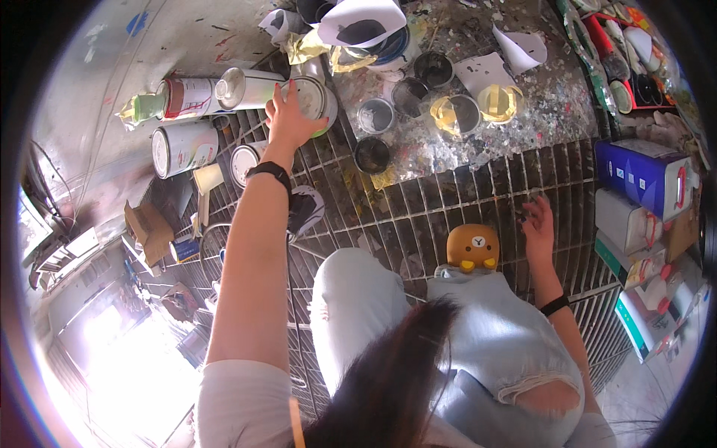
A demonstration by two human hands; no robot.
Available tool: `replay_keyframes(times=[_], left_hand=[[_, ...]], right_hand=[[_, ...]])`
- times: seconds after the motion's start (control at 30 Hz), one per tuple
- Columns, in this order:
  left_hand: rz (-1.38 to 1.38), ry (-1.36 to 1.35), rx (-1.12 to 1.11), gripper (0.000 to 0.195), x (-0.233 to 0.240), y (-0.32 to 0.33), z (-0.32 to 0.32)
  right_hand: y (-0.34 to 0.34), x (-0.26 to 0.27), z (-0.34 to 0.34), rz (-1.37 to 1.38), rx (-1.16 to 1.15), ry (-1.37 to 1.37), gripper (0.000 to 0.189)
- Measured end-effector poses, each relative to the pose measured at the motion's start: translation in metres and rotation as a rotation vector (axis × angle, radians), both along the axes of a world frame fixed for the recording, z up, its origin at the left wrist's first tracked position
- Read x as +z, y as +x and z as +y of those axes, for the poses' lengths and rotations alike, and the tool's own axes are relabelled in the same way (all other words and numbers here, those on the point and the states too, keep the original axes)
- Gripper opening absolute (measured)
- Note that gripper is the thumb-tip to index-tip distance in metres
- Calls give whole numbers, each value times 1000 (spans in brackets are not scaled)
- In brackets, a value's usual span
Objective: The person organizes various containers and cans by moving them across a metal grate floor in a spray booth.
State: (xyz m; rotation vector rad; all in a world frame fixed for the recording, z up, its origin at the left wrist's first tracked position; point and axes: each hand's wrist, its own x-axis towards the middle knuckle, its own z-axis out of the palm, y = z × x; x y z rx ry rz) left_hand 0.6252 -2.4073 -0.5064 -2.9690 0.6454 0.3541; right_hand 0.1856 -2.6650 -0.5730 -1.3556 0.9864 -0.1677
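My left hand [291,120] reaches forward to a round paint can [315,96] with a pale metal lid. Its fingers and thumb are spread around the can's near left side. Just left of that hand lies a silver metal can [246,88]. Another lidded can [245,163] stands partly hidden behind my wrist. My right hand [539,221] hovers over the metal floor grating [431,210], fingers loosely curled and apart, with nothing in them. Beside it, a brown bear-shaped object [472,248] with yellow paws rests against my jeans at the knee.
Several paint-stained cups [375,115] stand on a paint-splattered board [532,120] ahead. White paper [363,21] lies over a bucket. On the left is a white paint can [185,148]; on the right, a blue rectangular tin [641,176]. A cable [292,313] runs beside my left leg.
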Motion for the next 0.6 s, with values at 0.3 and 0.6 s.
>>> replay_keyframes(times=[0.3, 0.6], left_hand=[[113, 159, 59, 110, -7, 3, 0], [38, -245, -259, 78, 40, -76, 117]], right_hand=[[-18, -1, 6, 51, -6, 25, 57], [-25, 13, 25, -7, 31, -18, 54]])
